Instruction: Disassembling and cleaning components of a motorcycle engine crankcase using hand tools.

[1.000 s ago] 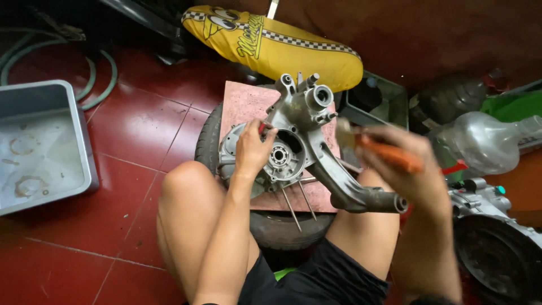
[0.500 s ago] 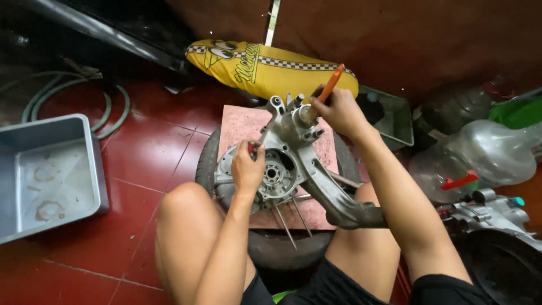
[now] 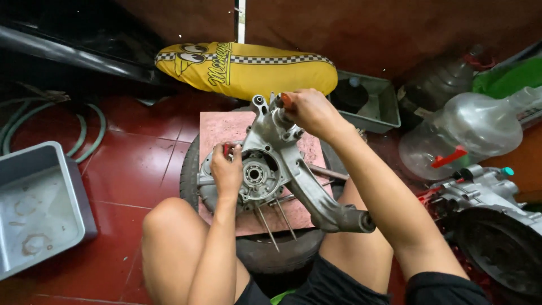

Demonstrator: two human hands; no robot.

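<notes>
Since a moment ago, the right hand [image 3: 311, 112] has dropped onto the top of the engine crankcase [image 3: 276, 169], fist closed round an orange-handled tool [image 3: 286, 101], while the left hand [image 3: 227, 169] grips the casing's left rim. Its long arm runs down toward the lower right. It lies on a pink board [image 3: 226, 127] over a tyre [image 3: 276, 254] on red floor tiles [image 3: 130, 164], a grey tray [image 3: 68, 186] to the left.

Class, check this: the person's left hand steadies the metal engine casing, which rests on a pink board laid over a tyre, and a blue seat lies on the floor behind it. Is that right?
Not quite. The seat is yellow with a chequered stripe, not blue, as the head view shows. The rest holds: the left hand rests on the engine casing, which sits on the pink board over the tyre.
</notes>
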